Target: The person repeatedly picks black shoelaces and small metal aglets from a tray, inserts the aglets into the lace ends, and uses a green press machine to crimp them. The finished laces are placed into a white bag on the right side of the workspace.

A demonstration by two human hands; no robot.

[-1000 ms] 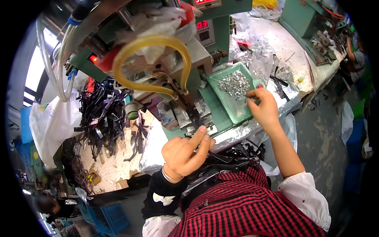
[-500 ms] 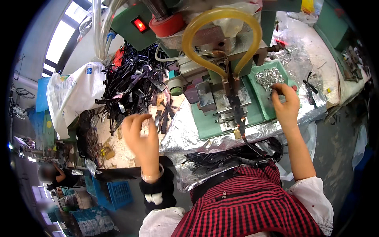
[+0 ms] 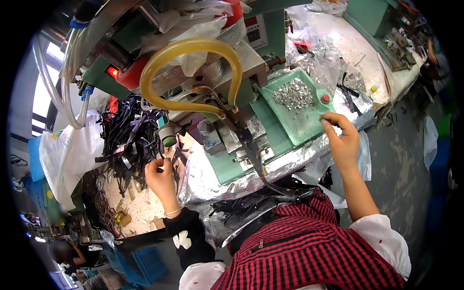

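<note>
My left hand [image 3: 162, 186] is at the near edge of a tangled pile of black strips [image 3: 130, 137], its thumb and fingers closed on the end of a dark strip. Over the near right rim of a green tray [image 3: 309, 126], my right hand [image 3: 345, 145] has thumb and forefinger pinched together; anything between them is too small to make out. Small silvery metal pieces [image 3: 293, 94] lie heaped in the tray. Between my hands is a green press machine [image 3: 227, 169] with a looped yellow tube [image 3: 191, 46]. One black strip [image 3: 251, 151] runs from its tooling toward my lap.
More black strips [image 3: 261, 199] lie by my apron. A push button [image 3: 167, 136] sits left of the tooling and a white sack [image 3: 72, 157] beyond the pile. A blue crate [image 3: 145, 266] stands on the floor at left. Clear plastic bags [image 3: 319, 53] lie behind the tray.
My view has turned, so the machine sits further left. My right hand has left the metal pieces for the tray's near rim. My left hand's fingers have closed at the strip pile.
</note>
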